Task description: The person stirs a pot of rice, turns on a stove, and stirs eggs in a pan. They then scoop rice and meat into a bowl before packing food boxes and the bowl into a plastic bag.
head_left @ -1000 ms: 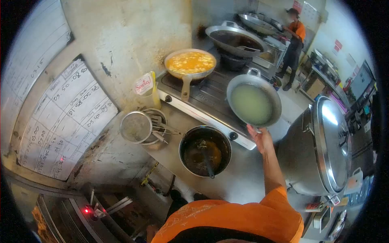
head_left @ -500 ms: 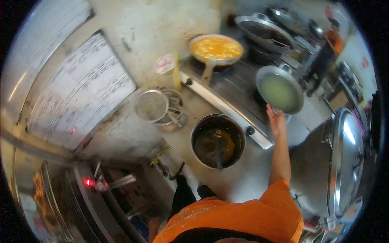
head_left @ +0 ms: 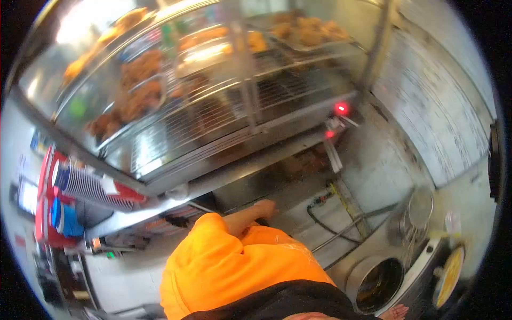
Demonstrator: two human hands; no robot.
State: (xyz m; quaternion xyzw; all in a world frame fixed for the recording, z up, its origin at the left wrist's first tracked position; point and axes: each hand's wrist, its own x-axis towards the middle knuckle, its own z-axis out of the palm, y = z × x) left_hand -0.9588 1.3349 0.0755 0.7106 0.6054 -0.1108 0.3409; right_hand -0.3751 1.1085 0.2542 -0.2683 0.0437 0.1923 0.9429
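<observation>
My left hand (head_left: pixel 265 208) hangs low in front of the metal counter below the glass food warmer (head_left: pixel 250 133). Its fingers look curled, with a small pale patch at their edge; what they hold, if anything, is not clear. My right hand (head_left: pixel 395 312) shows only partly at the bottom edge, fingers apart, with nothing seen in it. Close to it stands a deep steel pot (head_left: pixel 356 280) with dark liquid inside. Right of that hand, a pan of yellow-orange food (head_left: pixel 449 277) sits on the stove.
Fried pieces (head_left: pixel 141 80) lie on trays and racks behind the glass. Stacked paper cups (head_left: pixel 93 186) lie sideways at the left by a red holder (head_left: pixel 45 216). Strainers (head_left: pixel 421 208) rest at the right, below a written whiteboard (head_left: pixel 426 106). A dark hose (head_left: pixel 320 221) runs low down.
My view has swung left from the stove to the food warmer. My right hand, earlier at the pan of pale green liquid, is now at the bottom edge; that pan is out of view.
</observation>
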